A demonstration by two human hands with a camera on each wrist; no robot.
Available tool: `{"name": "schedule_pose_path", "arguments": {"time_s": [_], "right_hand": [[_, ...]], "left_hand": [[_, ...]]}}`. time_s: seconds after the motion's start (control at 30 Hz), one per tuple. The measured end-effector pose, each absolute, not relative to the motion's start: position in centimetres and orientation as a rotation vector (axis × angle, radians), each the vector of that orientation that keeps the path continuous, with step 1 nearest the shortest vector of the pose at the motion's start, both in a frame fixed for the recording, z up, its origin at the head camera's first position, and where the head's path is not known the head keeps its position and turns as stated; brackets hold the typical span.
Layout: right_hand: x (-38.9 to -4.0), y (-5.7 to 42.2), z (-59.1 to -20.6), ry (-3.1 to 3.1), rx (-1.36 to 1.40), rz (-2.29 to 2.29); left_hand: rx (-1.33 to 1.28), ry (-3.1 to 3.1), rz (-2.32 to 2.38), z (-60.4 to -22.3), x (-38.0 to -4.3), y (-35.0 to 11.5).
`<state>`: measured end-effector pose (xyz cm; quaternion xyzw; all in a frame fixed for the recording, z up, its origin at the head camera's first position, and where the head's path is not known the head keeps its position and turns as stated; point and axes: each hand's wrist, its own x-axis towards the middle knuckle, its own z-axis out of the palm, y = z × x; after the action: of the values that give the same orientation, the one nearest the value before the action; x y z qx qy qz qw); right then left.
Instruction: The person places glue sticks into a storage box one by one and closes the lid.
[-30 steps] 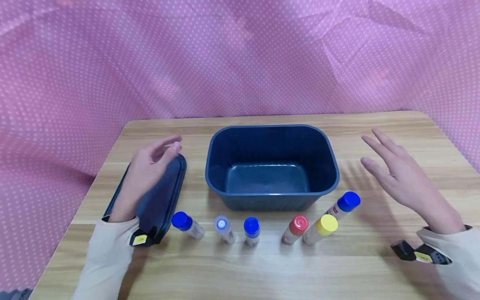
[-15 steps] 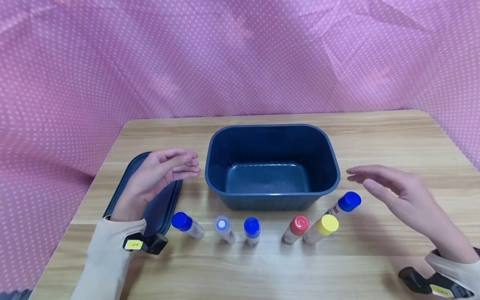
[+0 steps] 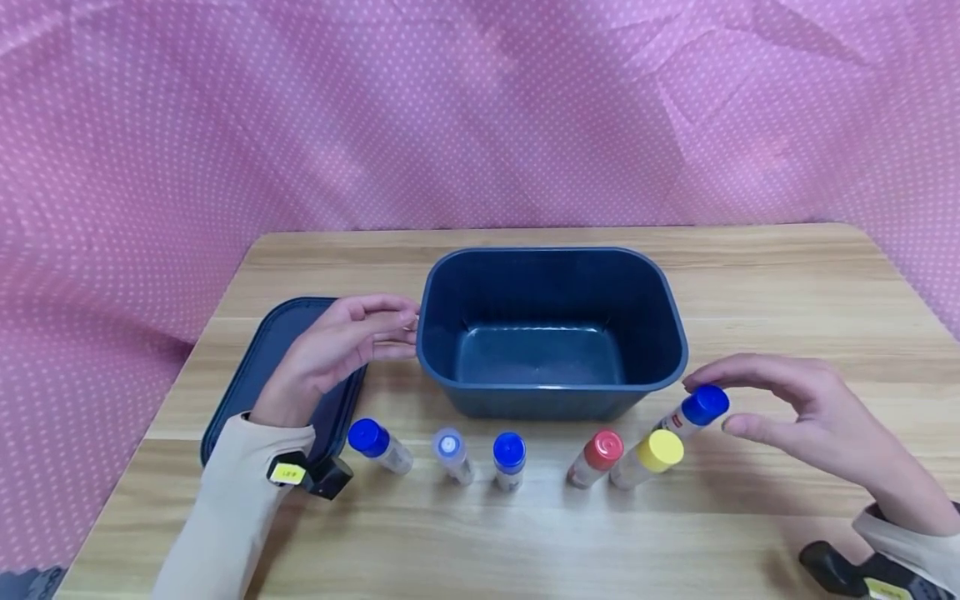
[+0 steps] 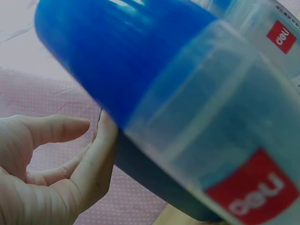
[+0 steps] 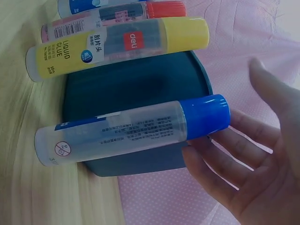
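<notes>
A dark blue plastic bin (image 3: 551,402) stands at mid-table. My left hand (image 3: 348,343) is at its left side, fingers extended to the rim; in the head view the fingertips seem to touch it. My right hand (image 3: 802,412) is beside the rightmost glue bottle (image 5: 126,129), which has a blue cap (image 3: 707,404). Thumb and fingers are spread on either side of that cap without gripping it. Close to that bottle stand a yellow-capped glue bottle (image 3: 649,458) and a red-capped one (image 3: 597,458). Nearest the left wrist camera is another blue-capped glue bottle (image 4: 187,103).
A dark blue lid (image 3: 251,379) lies left of the bin, partly under my left forearm. Two more bottles stand in front: one with a translucent cap (image 3: 452,458), one blue-capped (image 3: 510,460). Pink dotted cloth (image 3: 480,117) hangs behind the wooden table (image 3: 525,542).
My left hand has moved right from above the lid to the bin's left side. My right hand has come down and left to the blue-capped glue bottle. The bottles stand as before.
</notes>
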<state>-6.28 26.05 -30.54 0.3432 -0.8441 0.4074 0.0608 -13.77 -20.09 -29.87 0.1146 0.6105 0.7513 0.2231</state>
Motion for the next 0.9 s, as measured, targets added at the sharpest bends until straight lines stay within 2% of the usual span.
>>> {"name": "schedule_pose_path", "arguments": {"time_s": [0.27, 0.57, 0.9], "right_hand": [[-6.9, 26.1, -31.5, -2.574, 1.057, 1.25], [-7.4, 26.8, -32.1, -2.543, 1.136, 1.478], [-7.5, 27.1, -31.7, -2.54, 1.042, 1.318]], "left_hand": [[0.266, 1.581, 2.13, -30.3, -13.6, -19.7], [0.244, 1.498, 2.152, -30.6, -13.7, -19.8], [0.218, 1.522, 2.146, -30.6, -14.0, -19.7]]}}
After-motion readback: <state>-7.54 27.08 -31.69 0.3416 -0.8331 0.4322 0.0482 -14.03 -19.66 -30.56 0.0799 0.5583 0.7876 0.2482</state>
